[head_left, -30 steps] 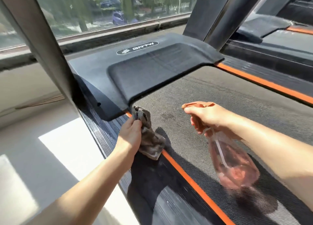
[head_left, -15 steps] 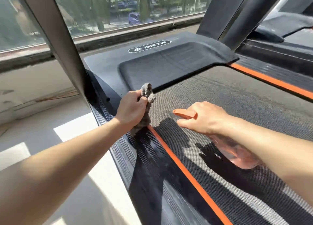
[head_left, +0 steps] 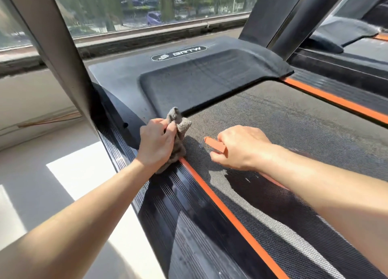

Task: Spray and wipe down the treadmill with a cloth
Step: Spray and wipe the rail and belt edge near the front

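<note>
- The left hand [head_left: 156, 145] grips a bunched grey cloth [head_left: 178, 123] against the treadmill [head_left: 294, 119] side rail.
- The right hand [head_left: 241, 147] holds the spray bottle [head_left: 214, 144], fingers curled round it.

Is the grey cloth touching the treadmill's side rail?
Touching. The head view shows the grey cloth, gripped by the left hand, lying directly on the ribbed side rail with no gap.
</note>
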Tool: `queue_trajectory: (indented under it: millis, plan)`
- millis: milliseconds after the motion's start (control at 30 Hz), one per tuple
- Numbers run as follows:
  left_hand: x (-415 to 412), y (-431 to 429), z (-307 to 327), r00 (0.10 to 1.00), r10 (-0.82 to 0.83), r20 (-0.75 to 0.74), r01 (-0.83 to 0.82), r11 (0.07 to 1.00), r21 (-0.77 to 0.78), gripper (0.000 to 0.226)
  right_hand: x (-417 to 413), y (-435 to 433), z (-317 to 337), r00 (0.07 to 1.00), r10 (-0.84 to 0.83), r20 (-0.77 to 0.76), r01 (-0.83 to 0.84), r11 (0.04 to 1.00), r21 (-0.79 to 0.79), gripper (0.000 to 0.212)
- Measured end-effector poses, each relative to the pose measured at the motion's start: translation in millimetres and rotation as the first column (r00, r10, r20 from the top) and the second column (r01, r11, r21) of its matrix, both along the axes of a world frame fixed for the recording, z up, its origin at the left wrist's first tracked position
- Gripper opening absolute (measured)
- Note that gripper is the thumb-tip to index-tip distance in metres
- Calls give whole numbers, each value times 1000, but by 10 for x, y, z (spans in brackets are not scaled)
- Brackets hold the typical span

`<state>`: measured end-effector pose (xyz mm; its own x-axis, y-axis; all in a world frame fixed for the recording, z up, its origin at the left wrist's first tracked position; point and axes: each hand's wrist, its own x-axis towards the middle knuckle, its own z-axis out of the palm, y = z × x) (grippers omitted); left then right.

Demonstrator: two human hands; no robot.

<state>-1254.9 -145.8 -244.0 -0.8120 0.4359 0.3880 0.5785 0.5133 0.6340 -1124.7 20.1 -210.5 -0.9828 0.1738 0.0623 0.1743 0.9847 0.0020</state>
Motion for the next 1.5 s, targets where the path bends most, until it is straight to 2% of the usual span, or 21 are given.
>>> queue_trajectory:
  millis: [100,167,200,267,367,467,567,600,667,767,833,933,967,1033,1067,1133,1200,1267,1300,1400,1500]
  plan:
    - [-80,165,-118,973,-75,-219,-7,936,-353,29,-41,19,-80,996,-7,84,-1,995,95,46]
    - [-98,392,-188,979,-162,-123,48,770,-636,39,-42,46,-120,996,-19,84,7,990,142,48]
    - [-103,509,-197,983,-179,-28,106,697,-709,45,-32,64,-125,998,-31,63,21,989,145,47]
    - [-88,680,-237,974,-211,81,197,621,-759,54,-11,125,-133,998,-59,30,54,987,152,44]
    - [162,661,-284,930,-360,78,273,532,-802,54,26,193,-127,991,-122,57,113,983,143,42]
    - [622,481,-206,830,-547,109,456,553,-697,51,81,265,-67,973,-210,92,200,974,104,44]
    - [996,332,-119,608,-767,-204,493,566,-661,41,215,289,-136,952,-250,177,230,965,127,54]
    - [1001,308,-105,592,-790,-159,549,540,-638,40,293,295,-167,940,-272,205,251,960,123,59]
    - [791,294,-79,677,-736,-10,591,551,-589,40,435,343,-200,918,-317,237,295,947,124,68]
    - [277,380,-7,900,-433,58,364,670,-647,38,638,479,-142,869,-400,290,388,916,100,81]
    - [148,418,33,969,-245,37,212,744,-634,31,753,521,-107,825,-414,385,421,904,70,89]
    - [439,510,-25,964,-258,64,253,817,-517,29,807,490,9,763,-379,523,422,906,40,102]
    - [576,504,-33,947,-300,115,319,831,-456,32,770,440,45,793,-329,513,393,919,-18,105]
    - [805,473,-14,885,-342,316,430,860,-273,34,626,281,105,919,-205,337,309,905,-293,99]
    - [861,455,9,852,-363,377,454,871,-188,31,550,177,126,959,-164,230,256,848,-464,93]
    - [865,426,94,821,-370,435,431,901,-45,28,442,-14,119,984,-107,141,177,655,-734,84]
    - [796,374,234,786,-350,509,328,935,136,29,420,-67,79,984,-150,93,151,449,-880,78]
    - [726,300,384,772,-360,524,235,927,291,34,438,-57,106,982,-170,79,135,350,-927,73]
    - [708,291,447,776,-384,501,238,913,331,34,445,-21,134,985,-155,73,127,377,-918,68]
    - [629,300,576,839,-393,377,260,897,357,34,376,123,297,977,-209,-35,99,593,-799,50]
    - [453,336,567,915,-239,325,138,943,303,37,296,230,347,860,-417,-293,182,789,-587,38]
